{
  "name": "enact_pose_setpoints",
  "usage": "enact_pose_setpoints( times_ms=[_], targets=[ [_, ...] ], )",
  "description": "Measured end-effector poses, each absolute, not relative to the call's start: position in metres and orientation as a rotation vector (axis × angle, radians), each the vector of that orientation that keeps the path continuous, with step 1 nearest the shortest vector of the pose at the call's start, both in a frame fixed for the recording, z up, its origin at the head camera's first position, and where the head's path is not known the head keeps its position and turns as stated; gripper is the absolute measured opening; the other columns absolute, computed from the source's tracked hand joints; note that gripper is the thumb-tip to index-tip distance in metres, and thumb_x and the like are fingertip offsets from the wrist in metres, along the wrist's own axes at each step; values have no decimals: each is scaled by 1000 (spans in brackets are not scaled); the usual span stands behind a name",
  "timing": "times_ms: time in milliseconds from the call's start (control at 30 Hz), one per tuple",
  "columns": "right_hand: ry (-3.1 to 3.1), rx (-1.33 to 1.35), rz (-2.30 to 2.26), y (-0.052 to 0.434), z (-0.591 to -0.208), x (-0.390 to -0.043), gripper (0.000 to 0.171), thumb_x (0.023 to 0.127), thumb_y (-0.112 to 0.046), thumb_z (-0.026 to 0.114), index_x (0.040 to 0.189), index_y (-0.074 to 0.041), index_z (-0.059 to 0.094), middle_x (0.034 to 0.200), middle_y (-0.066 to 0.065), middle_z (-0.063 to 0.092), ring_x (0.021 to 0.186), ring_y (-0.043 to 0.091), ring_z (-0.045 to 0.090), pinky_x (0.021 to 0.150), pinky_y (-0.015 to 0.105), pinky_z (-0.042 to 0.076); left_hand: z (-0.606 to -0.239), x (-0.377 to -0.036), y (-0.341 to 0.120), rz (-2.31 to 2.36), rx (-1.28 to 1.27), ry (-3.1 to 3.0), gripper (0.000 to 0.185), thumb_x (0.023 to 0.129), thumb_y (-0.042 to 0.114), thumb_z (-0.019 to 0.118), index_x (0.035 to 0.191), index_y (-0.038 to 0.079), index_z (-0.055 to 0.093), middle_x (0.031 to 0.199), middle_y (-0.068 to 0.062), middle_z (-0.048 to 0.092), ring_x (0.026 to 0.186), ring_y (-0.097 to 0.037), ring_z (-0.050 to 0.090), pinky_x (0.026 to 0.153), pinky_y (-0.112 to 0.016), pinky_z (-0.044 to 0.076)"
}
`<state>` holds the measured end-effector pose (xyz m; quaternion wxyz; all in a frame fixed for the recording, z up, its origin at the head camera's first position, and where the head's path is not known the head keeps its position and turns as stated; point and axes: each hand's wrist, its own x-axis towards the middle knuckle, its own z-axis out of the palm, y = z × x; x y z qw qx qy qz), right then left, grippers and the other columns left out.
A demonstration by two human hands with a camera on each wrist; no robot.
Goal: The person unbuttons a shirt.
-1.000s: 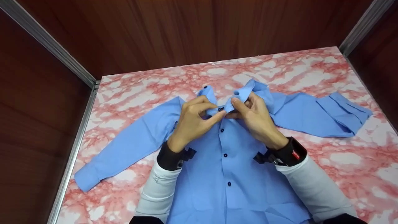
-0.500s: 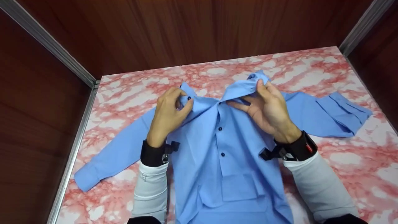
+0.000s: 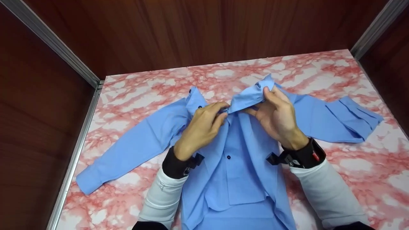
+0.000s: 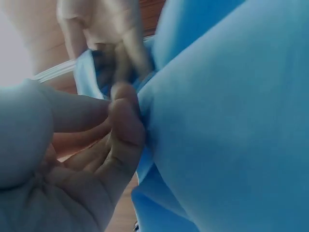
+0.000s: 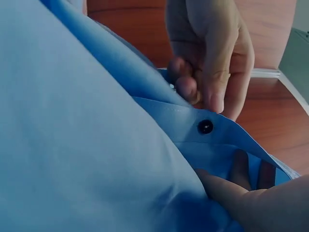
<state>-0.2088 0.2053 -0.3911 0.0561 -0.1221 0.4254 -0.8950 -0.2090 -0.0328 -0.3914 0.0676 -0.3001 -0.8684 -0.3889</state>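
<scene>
A blue button-up shirt (image 3: 134,147) lies front up, its upper front raised off the table. My left hand (image 3: 204,127) pinches the fabric at the neck opening between thumb and fingers. My right hand (image 3: 278,116) holds the right half of the collar (image 3: 246,99), thumb on top and other fingers behind. The collar's left half (image 3: 195,99) stands up beyond my left hand and bears dark buttons. In the right wrist view, a dark button (image 5: 205,126) sits on the cloth edge just below my left fingertips. Another button (image 3: 228,157) shows lower down the front.
The shirt's sleeves spread out to the left and right over the red-and-white marbled table (image 3: 354,163). Dark wooden panels (image 3: 204,32) with metal frame strips (image 3: 60,41) stand behind and at both sides.
My right hand has moved right and up with the collar. My left hand went out to the left collar side, then came back to the middle. The shirt front has lifted into folds.
</scene>
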Motion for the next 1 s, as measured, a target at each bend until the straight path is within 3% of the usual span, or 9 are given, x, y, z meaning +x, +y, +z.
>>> enact_pose_setpoints(
  times_ms=[100, 333, 567, 700, 833, 1000],
  targets=[
    [1317, -393, -2722, 205, -392, -208, 24, 122, -24, 41, 129, -10, 59, 117, 8, 73, 117, 27, 74, 105, 49, 62, -394, -211, -32, -1169, -856, -2629, 21, 113, 17, 70, 122, 0, 77, 113, -14, 81, 101, -27, 79, 93, -42, 66],
    [1434, -418, -2685, 197, -395, -207, 23, 123, -22, 41, 123, -10, 60, 118, 6, 73, 116, 22, 73, 104, 47, 63, -397, -213, -38, -1074, -739, -2721, 22, 107, 23, 79, 104, 1, 79, 90, -12, 79, 80, -25, 75, 77, -40, 61],
    [1554, -414, -2553, 194, -398, -206, 23, 119, -11, 52, 135, 1, 64, 128, 16, 77, 121, 29, 80, 109, 54, 65, -396, -212, -36, -1026, -783, -2596, 16, 105, 19, 82, 102, 3, 81, 82, -8, 72, 71, -19, 65, 68, -31, 52],
    [1635, -419, -2415, 193, -400, -207, 26, 114, 1, 58, 136, 9, 69, 131, 21, 79, 126, 30, 79, 111, 53, 63, -396, -209, -33, -1011, -833, -2533, 15, 105, 17, 82, 101, 3, 80, 86, -9, 74, 71, -19, 66, 67, -32, 54],
    [1910, -432, -2249, 194, -402, -207, 23, 111, 0, 65, 129, 11, 76, 119, 10, 85, 116, 20, 82, 106, 38, 66, -396, -207, -31, -998, -863, -2517, 14, 105, 16, 82, 102, 1, 81, 91, -10, 77, 72, -20, 67, 68, -35, 57],
    [2233, -483, -2023, 195, -405, -210, 17, 108, -6, 74, 118, 5, 84, 107, -2, 85, 102, 10, 81, 92, 24, 64, -396, -206, -29, -1040, -900, -2520, 15, 105, 16, 81, 104, 1, 82, 90, -10, 76, 73, -19, 66, 68, -30, 54]
  ],
)
